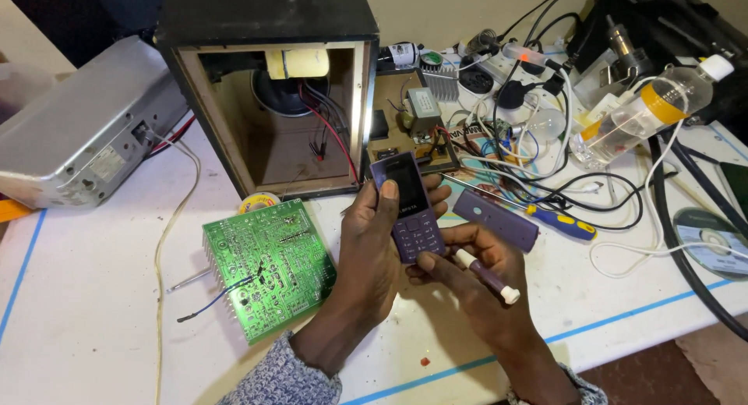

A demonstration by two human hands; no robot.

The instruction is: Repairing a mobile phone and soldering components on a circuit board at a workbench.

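Your hands meet over the middle of the table (93, 319). Your left hand (372, 249) is wrapped around a small purple keypad phone (407, 206), thumb laid on the edge of its dark screen, holding it upright just in front of the open wooden speaker box (269, 85). Your right hand (475, 284) props the phone's lower end with its fingertips while pinching a slim purple tool with white tips (487, 275) against the palm.

By the look of it, you are at the stage of working on the handset: a flat purple cover (496, 219), perhaps its back, lies just beside your right hand, next to a blue and yellow screwdriver (557, 222). The next move calls for a steady left grip and a fine, controlled touch with the tool tip at the keypad edge. Mind the green circuit board (269, 268) close by your left wrist and the tangle of cables (545, 163) behind.
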